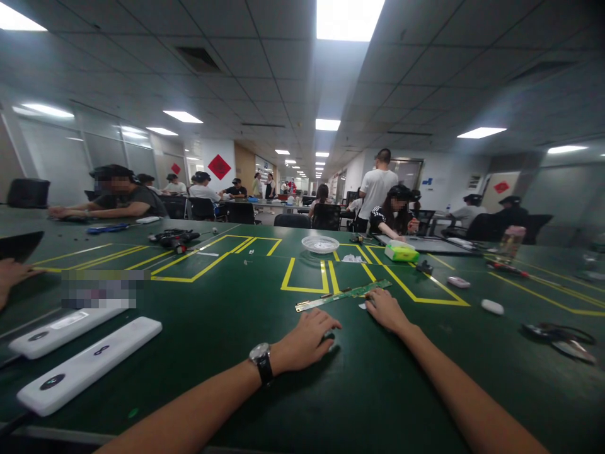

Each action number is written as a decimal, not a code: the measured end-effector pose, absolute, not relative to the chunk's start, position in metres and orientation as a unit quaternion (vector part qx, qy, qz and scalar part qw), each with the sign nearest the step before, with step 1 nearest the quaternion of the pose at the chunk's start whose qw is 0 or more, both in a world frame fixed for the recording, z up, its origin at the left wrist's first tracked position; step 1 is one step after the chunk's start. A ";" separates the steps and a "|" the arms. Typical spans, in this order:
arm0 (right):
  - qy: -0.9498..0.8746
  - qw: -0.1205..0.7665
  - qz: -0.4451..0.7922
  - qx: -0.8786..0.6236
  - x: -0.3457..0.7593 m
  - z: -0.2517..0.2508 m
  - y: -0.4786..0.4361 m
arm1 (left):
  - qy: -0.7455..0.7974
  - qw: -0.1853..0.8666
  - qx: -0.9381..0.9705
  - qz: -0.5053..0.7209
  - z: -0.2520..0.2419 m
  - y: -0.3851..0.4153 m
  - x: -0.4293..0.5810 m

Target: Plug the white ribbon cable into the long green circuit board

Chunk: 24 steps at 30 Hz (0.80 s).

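A long narrow green circuit board (347, 294) lies slantwise on the green table, with a pale metal-looking strip at its left end. My left hand (306, 340) hovers or rests just in front of that end, fingers stretched out and nothing in them; a watch (261, 362) is on its wrist. Beside the board's right half is my right hand (385, 309), palm down with fingers apart. Its fingertips are at the board's near edge, and I cannot tell whether they touch it. A small white scrap (363, 306) shows by its thumb.
Yellow tape (305, 289) marks outlines on the table. Beyond the board stands a white basket (320, 244), with a green packet (401, 251) to its right. White power strips (94, 362) lie at left, a white mouse (492, 307) at right. Other people sit around.
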State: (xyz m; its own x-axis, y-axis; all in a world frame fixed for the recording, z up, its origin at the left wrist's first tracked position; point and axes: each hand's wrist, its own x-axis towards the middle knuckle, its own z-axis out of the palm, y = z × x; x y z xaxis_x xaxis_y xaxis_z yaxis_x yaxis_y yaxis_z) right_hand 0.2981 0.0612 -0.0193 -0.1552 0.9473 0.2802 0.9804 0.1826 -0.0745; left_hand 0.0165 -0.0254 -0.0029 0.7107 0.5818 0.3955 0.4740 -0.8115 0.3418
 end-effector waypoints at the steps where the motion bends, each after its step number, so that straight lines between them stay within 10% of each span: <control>1: -0.773 0.137 -0.058 -0.617 0.297 -0.019 0.060 | 0.286 0.108 0.920 0.246 -0.003 -0.026 0.017; 24: -0.780 0.208 -0.047 -0.589 0.291 -0.018 0.059 | 0.392 -0.019 0.886 0.246 -0.011 0.008 -0.003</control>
